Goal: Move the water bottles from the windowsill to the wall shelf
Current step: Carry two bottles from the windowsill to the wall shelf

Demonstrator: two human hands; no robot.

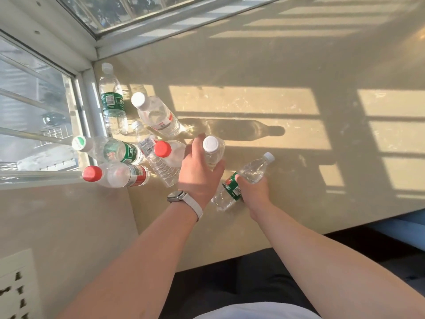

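Observation:
Several clear water bottles stand clustered on the beige windowsill (253,72) beside the window corner. My left hand (199,171), with a watch on its wrist, grips an upright white-capped bottle (212,148) around its shoulder. My right hand (254,191) holds a green-labelled bottle (243,179) around its middle; that bottle is tilted, cap pointing away to the right. Behind them stand a tall green-labelled bottle (111,100), a white-capped red-labelled bottle (156,113), two red-capped bottles (170,153) (115,174) and another green-labelled one (108,149). The wall shelf is not in view.
Window frames (85,111) border the sill on the left and at the back. The sill's front edge (253,247) runs in front of my body, with a dark floor below. A white perforated panel (16,286) sits at the lower left.

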